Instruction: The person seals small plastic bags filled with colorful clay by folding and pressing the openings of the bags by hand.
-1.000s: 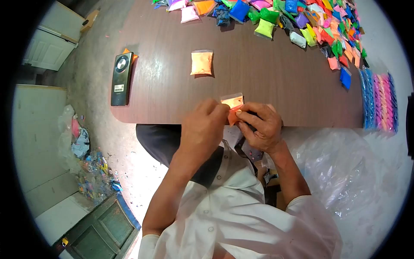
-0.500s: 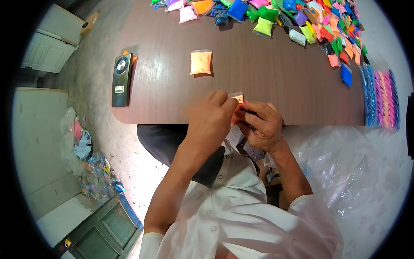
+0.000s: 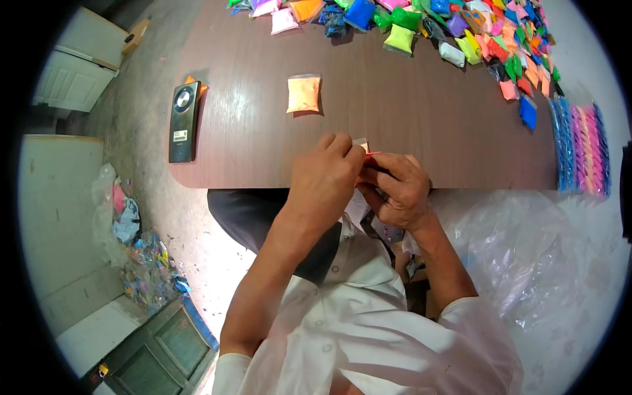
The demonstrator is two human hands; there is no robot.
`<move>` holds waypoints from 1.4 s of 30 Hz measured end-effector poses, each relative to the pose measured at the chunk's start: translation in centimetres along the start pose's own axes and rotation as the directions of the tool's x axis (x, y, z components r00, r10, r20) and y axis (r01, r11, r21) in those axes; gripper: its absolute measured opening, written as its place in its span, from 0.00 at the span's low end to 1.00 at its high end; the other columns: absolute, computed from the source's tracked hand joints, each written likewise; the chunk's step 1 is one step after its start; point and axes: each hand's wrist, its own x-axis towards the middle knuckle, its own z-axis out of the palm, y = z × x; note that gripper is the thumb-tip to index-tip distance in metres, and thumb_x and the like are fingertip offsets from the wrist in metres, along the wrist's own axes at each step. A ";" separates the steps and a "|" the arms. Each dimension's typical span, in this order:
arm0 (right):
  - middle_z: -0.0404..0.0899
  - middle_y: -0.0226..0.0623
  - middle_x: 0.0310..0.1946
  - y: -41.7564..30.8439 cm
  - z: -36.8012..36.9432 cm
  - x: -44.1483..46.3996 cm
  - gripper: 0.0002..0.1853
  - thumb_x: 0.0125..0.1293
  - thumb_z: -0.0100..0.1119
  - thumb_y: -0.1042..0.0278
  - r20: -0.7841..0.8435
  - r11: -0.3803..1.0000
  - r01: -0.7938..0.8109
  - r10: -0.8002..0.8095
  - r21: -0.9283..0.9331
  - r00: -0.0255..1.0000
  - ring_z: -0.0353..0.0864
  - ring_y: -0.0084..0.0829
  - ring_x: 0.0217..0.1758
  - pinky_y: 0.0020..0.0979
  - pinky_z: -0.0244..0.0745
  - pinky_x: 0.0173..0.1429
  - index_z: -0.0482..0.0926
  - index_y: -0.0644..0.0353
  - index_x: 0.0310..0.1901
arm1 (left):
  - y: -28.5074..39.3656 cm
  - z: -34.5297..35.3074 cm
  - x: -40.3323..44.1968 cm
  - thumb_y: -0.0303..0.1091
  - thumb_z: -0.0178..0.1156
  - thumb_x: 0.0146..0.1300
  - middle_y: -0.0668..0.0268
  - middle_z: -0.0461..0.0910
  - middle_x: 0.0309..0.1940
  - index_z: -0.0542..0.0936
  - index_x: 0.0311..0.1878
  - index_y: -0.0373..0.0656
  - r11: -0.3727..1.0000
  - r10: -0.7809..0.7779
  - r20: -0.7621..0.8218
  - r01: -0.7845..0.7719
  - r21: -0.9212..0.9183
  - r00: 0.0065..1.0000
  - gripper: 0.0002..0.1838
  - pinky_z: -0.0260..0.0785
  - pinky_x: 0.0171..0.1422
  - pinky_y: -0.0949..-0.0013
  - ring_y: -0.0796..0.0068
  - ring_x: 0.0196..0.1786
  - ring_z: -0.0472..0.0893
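Close together at the table's front edge, both my hands have their fingers pinched on a small red-orange packet [image 3: 372, 154], mostly hidden between them. My left hand [image 3: 327, 172] covers its left side, and my right hand [image 3: 399, 189] grips it from the right. Just behind the fingers, part of a light orange packet [image 3: 361, 143] shows on the table. Another light orange packet [image 3: 303, 94] lies flat farther back on the brown table [image 3: 243, 131].
A dark phone [image 3: 184, 122] lies at the table's left edge over an orange packet. Many coloured packets [image 3: 461, 26] are heaped at the back right. Blue and pink strips [image 3: 580, 148] stand at the right edge. Clear plastic [image 3: 520, 257] lies below right.
My left hand has moved a little right and up, closer to my right hand, and now covers more of the red-orange packet and the light orange one behind it.
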 end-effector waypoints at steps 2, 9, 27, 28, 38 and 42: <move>0.85 0.29 0.44 0.0 -0.1 0.1 0.13 0.48 0.75 0.73 -0.001 1.000 0.004 -0.004 0.005 1.000 0.85 0.32 0.43 0.34 0.75 0.45 0.87 0.55 0.38 | -0.3 0.5 0.1 0.24 0.67 0.57 0.60 0.81 0.37 0.83 0.40 0.41 0.998 -0.008 -0.067 0.012 0.062 0.998 0.07 0.78 0.46 0.58 0.57 0.43 0.82; 0.85 0.28 0.44 -0.2 -0.3 -0.1 0.14 0.48 0.75 0.72 0.014 1.000 -0.024 0.024 0.014 1.000 0.85 0.31 0.42 0.34 0.76 0.46 0.87 0.53 0.39 | -1.6 0.2 -0.5 0.24 0.66 0.62 0.58 0.81 0.35 0.84 0.39 0.39 0.992 -0.107 -0.146 0.116 0.053 0.983 0.03 0.77 0.43 0.58 0.55 0.41 0.83; 0.83 0.32 0.45 -0.5 0.3 0.4 0.15 0.50 0.76 0.70 -0.004 0.998 -0.064 0.064 -0.006 0.998 0.84 0.35 0.45 0.36 0.76 0.46 0.85 0.53 0.41 | -0.4 1.2 -4.7 0.25 0.67 0.64 0.59 0.82 0.33 0.84 0.38 0.40 0.945 -0.251 -0.202 0.195 -0.261 0.946 0.01 0.76 0.39 0.60 0.54 0.35 0.83; 0.84 0.33 0.46 -0.4 0.2 0.4 0.16 0.50 0.76 0.70 -0.002 0.999 -0.044 0.044 -0.009 0.999 0.84 0.35 0.46 0.36 0.77 0.48 0.85 0.53 0.42 | -0.7 1.3 -4.6 0.25 0.67 0.64 0.59 0.82 0.33 0.84 0.38 0.40 0.958 -0.258 -0.192 0.226 -0.176 0.947 0.01 0.76 0.39 0.60 0.55 0.35 0.83; 0.83 0.36 0.48 -0.8 0.6 0.3 0.20 0.48 0.79 0.66 -0.001 0.991 -0.117 0.117 -0.071 0.993 0.83 0.40 0.51 0.39 0.78 0.52 0.85 0.56 0.44 | -1.2 0.6 -5.0 0.25 0.67 0.63 0.58 0.81 0.31 0.83 0.38 0.39 0.944 -0.251 -0.234 0.185 -0.273 0.939 0.02 0.76 0.39 0.60 0.54 0.34 0.83; 0.83 0.37 0.49 -0.8 0.7 0.7 0.22 0.47 0.80 0.63 0.026 0.988 -0.135 0.137 -0.071 0.990 0.82 0.41 0.53 0.39 0.78 0.55 0.84 0.56 0.46 | -0.8 1.4 -5.5 0.27 0.66 0.62 0.58 0.79 0.29 0.81 0.36 0.41 0.950 -0.249 -0.253 0.184 -0.253 0.935 0.02 0.75 0.37 0.55 0.52 0.34 0.82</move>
